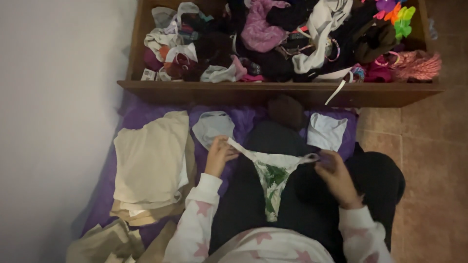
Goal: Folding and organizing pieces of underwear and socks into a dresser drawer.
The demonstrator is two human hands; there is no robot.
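Looking down from the head camera: sitting on the floor in dark trousers and a white top with pink stars, holding a white undergarment with a green leaf print (273, 181) stretched flat across the lap. Pinching one end of its waistband with the left hand (218, 157), fingers closed on the fabric, and gripping the other end with the right hand (335, 176), likewise clamped; hands kept well apart, with the band pulled taut between them and the printed part hanging down over the thighs. Lying just beyond the left hand, on a purple cloth (127, 119) spread over the floor, a pale grey garment (212, 126); lying beyond the right hand, a folded light blue piece (325, 131). Resting to the left on the same cloth, a stack of folded cream fabric (152, 163), with more beige pieces (105, 241) crumpled near the lower edge. Standing open ahead, a brown wooden drawer (219, 91) crammed with mixed clothing in black, white, pink and purple. Showing at the right, tiled flooring (429, 160).
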